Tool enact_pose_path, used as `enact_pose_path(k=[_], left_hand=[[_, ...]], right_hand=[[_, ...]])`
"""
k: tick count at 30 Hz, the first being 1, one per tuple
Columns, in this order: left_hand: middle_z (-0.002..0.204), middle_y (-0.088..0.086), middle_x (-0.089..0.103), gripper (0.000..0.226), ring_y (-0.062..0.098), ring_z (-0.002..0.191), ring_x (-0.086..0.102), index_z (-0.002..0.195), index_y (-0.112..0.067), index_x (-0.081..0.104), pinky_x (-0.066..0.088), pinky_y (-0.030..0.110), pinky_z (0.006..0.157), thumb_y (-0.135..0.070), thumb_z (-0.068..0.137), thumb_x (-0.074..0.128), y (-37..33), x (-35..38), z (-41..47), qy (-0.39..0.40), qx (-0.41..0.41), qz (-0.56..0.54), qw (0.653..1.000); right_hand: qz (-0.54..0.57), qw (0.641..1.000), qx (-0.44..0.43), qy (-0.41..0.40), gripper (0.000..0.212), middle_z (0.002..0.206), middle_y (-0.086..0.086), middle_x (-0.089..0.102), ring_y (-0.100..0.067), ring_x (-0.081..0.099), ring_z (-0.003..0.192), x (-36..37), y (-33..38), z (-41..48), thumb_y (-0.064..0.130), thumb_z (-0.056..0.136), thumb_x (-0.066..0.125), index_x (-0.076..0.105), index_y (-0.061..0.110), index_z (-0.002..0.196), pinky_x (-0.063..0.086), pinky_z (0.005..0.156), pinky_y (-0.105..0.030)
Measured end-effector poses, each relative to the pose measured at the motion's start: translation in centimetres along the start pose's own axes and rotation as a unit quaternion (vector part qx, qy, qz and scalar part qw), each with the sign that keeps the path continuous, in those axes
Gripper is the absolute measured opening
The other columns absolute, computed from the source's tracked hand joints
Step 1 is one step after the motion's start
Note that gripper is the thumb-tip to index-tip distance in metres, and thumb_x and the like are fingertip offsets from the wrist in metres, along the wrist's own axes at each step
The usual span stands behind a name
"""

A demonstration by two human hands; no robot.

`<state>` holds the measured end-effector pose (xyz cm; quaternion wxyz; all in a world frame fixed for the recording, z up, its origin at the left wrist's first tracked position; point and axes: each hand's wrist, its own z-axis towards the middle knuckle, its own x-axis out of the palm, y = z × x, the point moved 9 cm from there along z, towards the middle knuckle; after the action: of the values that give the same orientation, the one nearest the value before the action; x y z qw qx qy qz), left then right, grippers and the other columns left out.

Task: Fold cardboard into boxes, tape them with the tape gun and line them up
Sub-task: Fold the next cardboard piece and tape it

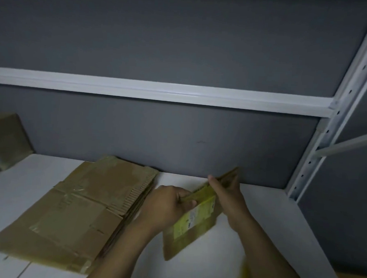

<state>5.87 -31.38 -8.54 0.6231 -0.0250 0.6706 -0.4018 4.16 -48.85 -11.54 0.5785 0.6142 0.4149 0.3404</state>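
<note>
A flattened brown cardboard box [191, 226] with a yellow label is held tilted on edge above the white shelf [259, 217]. My left hand [164, 206] grips its near upper edge, fingers curled over it. My right hand [226, 191] holds the far upper part, thumb up against the cardboard. A stack of flat cardboard sheets [79, 210] with old clear tape lies to the left. No tape gun is in view.
A taped-up box [4, 140] stands at the far left against the grey back wall. A white shelf beam [159, 90] runs overhead. A white perforated upright post [327, 133] bounds the shelf on the right.
</note>
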Motion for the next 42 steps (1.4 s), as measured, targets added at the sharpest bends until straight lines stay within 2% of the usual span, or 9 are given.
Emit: enact_pose_path(k=[3, 8, 14, 19, 24, 27, 32, 38, 42], left_hand=[[0.077, -0.011, 0.071, 0.044, 0.003, 0.071, 0.066, 0.084, -0.034, 0.072, 0.056, 0.038, 0.075, -0.069, 0.086, 0.047, -0.1, 0.2, 0.3, 0.040, -0.025, -0.073, 0.996], [0.108, -0.010, 0.068, 0.039, 0.005, 0.100, 0.062, 0.114, -0.030, 0.067, 0.049, 0.027, 0.092, -0.057, 0.086, 0.059, -0.1, 0.1, 2.6, 0.068, -0.067, -0.061, 0.994], [0.083, -0.008, 0.068, 0.022, 0.008, 0.077, 0.061, 0.083, -0.024, 0.073, 0.047, 0.021, 0.069, -0.011, 0.092, 0.057, 1.2, -1.5, 4.0, -0.032, -0.078, -0.068, 0.994], [0.082, -0.009, 0.065, 0.011, 0.015, 0.087, 0.064, 0.085, -0.020, 0.070, 0.047, 0.024, 0.072, -0.013, 0.091, 0.063, 4.6, -3.4, 4.3, -0.168, -0.142, -0.178, 0.959], [0.084, 0.006, 0.067, 0.022, 0.019, 0.073, 0.068, 0.093, -0.011, 0.060, 0.054, 0.029, 0.066, -0.033, 0.091, 0.064, 4.0, -3.8, 3.3, -0.262, -0.108, -0.234, 0.930], [0.083, 0.011, 0.062, 0.048, 0.022, 0.075, 0.070, 0.091, -0.001, 0.054, 0.059, 0.038, 0.076, -0.050, 0.093, 0.053, 2.7, -2.3, 3.1, -0.199, -0.061, -0.383, 0.900], [0.104, -0.009, 0.062, 0.047, 0.006, 0.107, 0.056, 0.097, -0.026, 0.064, 0.041, 0.026, 0.093, -0.064, 0.078, 0.045, 1.6, 1.3, 1.6, 0.013, 0.111, -0.269, 0.957], [0.140, -0.038, 0.027, 0.069, -0.018, 0.137, -0.007, 0.120, -0.052, 0.048, -0.016, 0.033, 0.116, -0.071, 0.056, 0.065, 3.2, 3.6, 2.1, 0.091, 0.134, -0.094, 0.982], [0.138, -0.032, 0.032, 0.058, -0.011, 0.139, 0.014, 0.108, -0.049, 0.058, 0.013, 0.039, 0.121, -0.077, 0.058, 0.066, 4.5, 2.8, 3.3, 0.005, 0.073, -0.166, 0.983]], right_hand=[[-0.024, 0.999, 0.022, -0.003, 0.065, 0.109, 0.008, 0.058, -0.009, 0.059, 0.088, -0.6, -0.3, 0.2, 0.033, 0.088, 0.065, 0.029, 0.032, 0.142, 0.048, 0.061, -0.023], [-0.109, 0.994, 0.018, 0.025, 0.055, 0.095, 0.011, 0.058, -0.009, 0.058, 0.085, -1.0, 0.0, 0.4, 0.025, 0.091, 0.051, 0.033, 0.033, 0.142, 0.049, 0.065, -0.026], [-0.193, 0.981, 0.010, 0.004, 0.019, 0.079, -0.002, 0.060, -0.018, 0.058, 0.076, -3.9, 0.1, 1.0, 0.022, 0.086, 0.048, 0.057, 0.032, 0.074, 0.048, 0.074, -0.035], [-0.180, 0.983, -0.027, 0.004, 0.038, 0.114, 0.008, 0.063, -0.013, 0.060, 0.102, -5.4, 0.3, 0.4, 0.024, 0.092, 0.048, 0.058, 0.040, 0.124, 0.051, 0.094, -0.043], [-0.181, 0.981, -0.068, -0.027, 0.039, 0.120, 0.007, 0.061, -0.014, 0.058, 0.105, -5.4, 0.3, -0.6, 0.026, 0.095, 0.045, 0.052, 0.040, 0.131, 0.050, 0.096, -0.044], [-0.195, 0.977, -0.077, -0.044, 0.040, 0.119, 0.004, 0.061, -0.015, 0.059, 0.102, -5.6, 0.4, -0.7, 0.027, 0.095, 0.045, 0.051, 0.036, 0.133, 0.050, 0.094, -0.045], [-0.214, 0.970, -0.097, -0.060, 0.039, 0.120, 0.005, 0.059, -0.014, 0.058, 0.100, -5.7, 0.5, -0.9, 0.026, 0.095, 0.044, 0.050, 0.033, 0.133, 0.051, 0.091, -0.043], [-0.225, 0.970, -0.094, 0.017, 0.043, 0.130, 0.013, 0.052, -0.007, 0.052, 0.111, -5.0, 0.1, -1.1, 0.052, 0.083, 0.038, 0.059, 0.038, 0.117, 0.046, 0.098, -0.041], [-0.206, 0.967, -0.058, 0.136, 0.044, 0.136, 0.021, 0.041, 0.005, 0.050, 0.110, -3.6, -1.1, -1.7, 0.061, 0.087, 0.051, 0.050, 0.041, 0.126, 0.045, 0.087, -0.016]])
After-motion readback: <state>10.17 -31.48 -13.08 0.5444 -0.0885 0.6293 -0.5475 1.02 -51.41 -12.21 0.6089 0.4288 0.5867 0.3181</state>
